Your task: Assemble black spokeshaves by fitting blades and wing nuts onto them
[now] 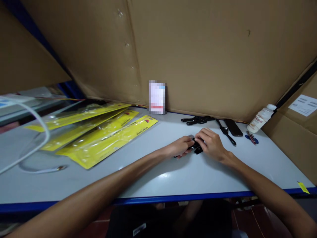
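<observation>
A black spokeshave [198,150] is held between my two hands above the white table, most of it hidden by the fingers. My left hand [181,146] is closed around its body and one handle. From the other side my right hand [211,143] pinches it near the middle, fingertips close to the left thumb. A small grey metal edge shows between the hands; I cannot make out which part it is. Behind them, black spokeshaves [198,120] lie in a group, and another spokeshave [226,132] rests at a slant to the right.
Yellow blister packs [111,142] lie fanned out at the left, beside a white cable [44,132]. A blurred-out screen [157,98] leans on the cardboard wall [210,59]. At the right are a dark phone [233,127], a white bottle [261,119] and keys [252,138].
</observation>
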### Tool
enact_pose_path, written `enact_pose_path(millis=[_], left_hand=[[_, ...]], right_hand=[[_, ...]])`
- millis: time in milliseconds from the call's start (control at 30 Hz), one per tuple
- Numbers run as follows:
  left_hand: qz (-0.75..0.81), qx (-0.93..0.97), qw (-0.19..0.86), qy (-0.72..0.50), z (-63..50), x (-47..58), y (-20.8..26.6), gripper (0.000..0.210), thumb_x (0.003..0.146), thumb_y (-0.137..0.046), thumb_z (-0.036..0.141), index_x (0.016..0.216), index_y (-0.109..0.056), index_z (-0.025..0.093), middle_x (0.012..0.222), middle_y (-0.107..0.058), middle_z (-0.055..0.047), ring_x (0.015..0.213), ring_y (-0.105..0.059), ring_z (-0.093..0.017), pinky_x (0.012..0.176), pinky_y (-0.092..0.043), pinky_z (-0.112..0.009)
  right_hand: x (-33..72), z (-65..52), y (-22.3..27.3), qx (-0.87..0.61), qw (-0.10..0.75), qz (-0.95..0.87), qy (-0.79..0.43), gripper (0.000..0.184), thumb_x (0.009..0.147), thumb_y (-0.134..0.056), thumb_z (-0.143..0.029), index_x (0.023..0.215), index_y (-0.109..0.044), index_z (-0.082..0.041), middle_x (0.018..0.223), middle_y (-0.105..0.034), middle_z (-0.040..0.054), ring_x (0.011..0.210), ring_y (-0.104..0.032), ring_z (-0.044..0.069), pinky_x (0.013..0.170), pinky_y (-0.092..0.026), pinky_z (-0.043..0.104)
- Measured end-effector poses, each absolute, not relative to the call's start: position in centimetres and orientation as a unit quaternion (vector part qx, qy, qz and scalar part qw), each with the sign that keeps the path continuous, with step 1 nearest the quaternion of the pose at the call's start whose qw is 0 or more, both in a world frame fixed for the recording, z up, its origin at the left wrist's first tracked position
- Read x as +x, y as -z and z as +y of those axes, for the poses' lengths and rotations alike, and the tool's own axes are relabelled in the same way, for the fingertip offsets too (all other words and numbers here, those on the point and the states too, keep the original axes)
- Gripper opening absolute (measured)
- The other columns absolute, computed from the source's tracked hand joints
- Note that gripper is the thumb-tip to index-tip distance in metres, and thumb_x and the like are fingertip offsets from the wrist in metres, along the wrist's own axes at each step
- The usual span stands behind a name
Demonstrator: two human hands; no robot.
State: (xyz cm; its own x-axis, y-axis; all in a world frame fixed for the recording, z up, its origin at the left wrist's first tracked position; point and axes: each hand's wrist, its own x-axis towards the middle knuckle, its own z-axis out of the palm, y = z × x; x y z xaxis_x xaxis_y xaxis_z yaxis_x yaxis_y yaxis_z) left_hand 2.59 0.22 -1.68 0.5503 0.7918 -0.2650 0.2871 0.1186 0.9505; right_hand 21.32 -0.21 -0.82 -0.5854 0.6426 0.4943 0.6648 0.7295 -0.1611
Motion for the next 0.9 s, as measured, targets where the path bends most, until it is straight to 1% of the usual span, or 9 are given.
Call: enact_pose_path(millis=[133,200,267,433,533,633,767,833,900], left_hand=[[0.422,0.626,0.625,-0.198,0.1,2.4,1.3,0.03,0.094,-0.047,0.032,0.067,-0.04,0.022,0.051,-0.037,0.007,0.038,-0.027,-0.007,0.035,-0.02,-0.02],[0.417,0.622,0.633,-0.195,0.2,2.2,1.3,0.028,0.095,-0.044,0.028,0.068,-0.039,0.022,0.053,-0.037,0.007,0.038,-0.026,-0.006,0.035,-0.019,-0.019],[0.412,0.619,0.641,-0.19,0.3,2.1,1.3,0.027,0.095,-0.042,0.026,0.069,-0.038,0.022,0.054,-0.036,0.007,0.038,-0.025,-0.006,0.036,-0.018,-0.019],[0.405,0.643,0.631,-0.159,0.3,1.9,0.9,0.027,0.096,-0.039,0.022,0.069,-0.038,0.021,0.055,-0.035,0.006,0.039,-0.026,-0.006,0.036,-0.018,-0.02],[0.408,0.642,0.629,-0.157,0.1,1.9,0.6,0.025,0.096,-0.037,0.018,0.072,-0.039,0.021,0.057,-0.036,0.006,0.04,-0.026,-0.006,0.037,-0.018,-0.02],[0.418,0.632,0.635,-0.147,-0.1,1.9,0.4,0.024,0.097,-0.038,0.019,0.073,-0.039,0.022,0.057,-0.035,0.007,0.04,-0.025,-0.006,0.038,-0.017,-0.021],[0.435,0.622,0.635,-0.145,-0.3,1.8,0.2,0.025,0.099,-0.039,0.025,0.074,-0.039,0.022,0.057,-0.036,0.006,0.04,-0.025,-0.006,0.038,-0.016,-0.021],[0.44,0.617,0.637,-0.142,-0.4,1.8,0.1,0.024,0.099,-0.038,0.026,0.075,-0.04,0.022,0.057,-0.035,0.006,0.039,-0.024,-0.006,0.037,-0.015,-0.022],[0.445,0.607,0.642,-0.144,-0.4,1.9,0.0,0.02,0.1,-0.037,0.025,0.081,-0.043,0.022,0.057,-0.035,0.006,0.039,-0.023,-0.006,0.037,-0.013,-0.022]], right_hand=[[21.3,-0.4,0.4,-0.34,0.192,-0.915,0.1,0.034,0.101,-0.037,-0.017,0.091,-0.069,-0.017,0.086,-0.064,0.01,0.084,-0.054,0.021,0.064,-0.038,0.032],[21.3,-0.2,0.4,-0.327,0.181,-0.92,0.12,0.037,0.101,-0.035,-0.014,0.089,-0.07,-0.017,0.083,-0.063,0.0095,0.081,-0.053,0.021,0.06,-0.035,0.032],[21.3,0.1,0.4,-0.314,0.191,-0.922,0.117,0.038,0.1,-0.036,-0.013,0.087,-0.07,-0.017,0.08,-0.063,0.0086,0.079,-0.053,0.02,0.059,-0.034,0.031],[21.3,0.7,0.9,-0.301,0.265,-0.915,0.044,0.024,0.097,-0.049,-0.017,0.089,-0.071,-0.017,0.083,-0.064,0.0071,0.079,-0.056,0.019,0.067,-0.041,0.031],[20.9,0.5,1.0,-0.341,0.294,-0.893,-0.009,0.02,0.093,-0.053,-0.013,0.087,-0.072,-0.016,0.082,-0.065,0.0062,0.077,-0.057,0.018,0.07,-0.043,0.031],[20.5,0.1,0.7,-0.401,0.326,-0.849,-0.109,0.016,0.086,-0.059,-0.01,0.086,-0.074,-0.017,0.078,-0.068,0.0036,0.07,-0.059,0.016,0.067,-0.043,0.03],[20.4,0.0,0.1,-0.451,0.345,-0.782,-0.258,0.006,0.081,-0.067,-0.013,0.079,-0.072,-0.016,0.073,-0.071,0.002,0.067,-0.062,0.015,0.065,-0.043,0.028],[20.6,0.1,0.0,-0.46,0.338,-0.783,-0.246,0.005,0.08,-0.069,-0.015,0.076,-0.07,-0.017,0.072,-0.07,0.0012,0.066,-0.059,0.014,0.064,-0.041,0.028],[20.7,0.2,-0.1,-0.464,0.321,-0.807,-0.175,0.008,0.081,-0.07,-0.018,0.074,-0.068,-0.017,0.073,-0.067,0.0004,0.066,-0.055,0.014,0.064,-0.038,0.028]])
